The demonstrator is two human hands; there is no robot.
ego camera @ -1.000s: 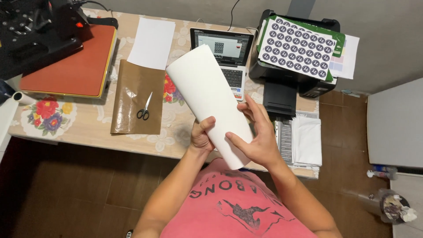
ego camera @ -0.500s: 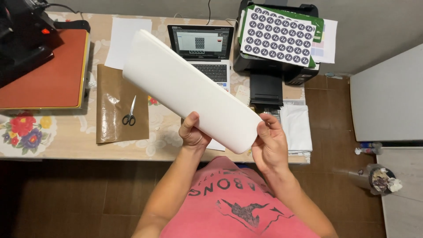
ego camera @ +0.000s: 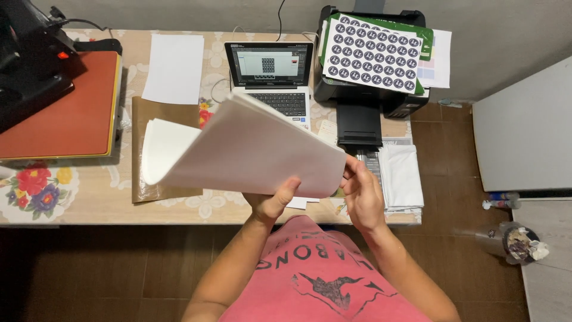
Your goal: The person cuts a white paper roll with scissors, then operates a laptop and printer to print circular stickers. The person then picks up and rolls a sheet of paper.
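Observation:
A large white sheet of paper [ego camera: 250, 149], still curled at its left end, spreads over the table in front of me. My left hand [ego camera: 275, 201] grips its near edge from below, thumb on top. My right hand [ego camera: 361, 194] pinches the sheet's right corner with the fingertips. The sheet hides part of the brown paper [ego camera: 143, 113] and the lower part of the open laptop [ego camera: 271, 74].
A heat press with a red plate [ego camera: 65, 107] stands at the left. A white sheet [ego camera: 174, 68] lies behind the brown paper. A black printer [ego camera: 369, 89] carries a sheet of round stickers [ego camera: 372, 53]. White paper stacks [ego camera: 400, 176] lie at the table's right end. The tablecloth [ego camera: 36, 191] is floral.
The rolled white sheet has unrolled and swung from upright to lying flat and wide to the left. Both hands stayed on its near right end. The scissors on the brown paper are now covered.

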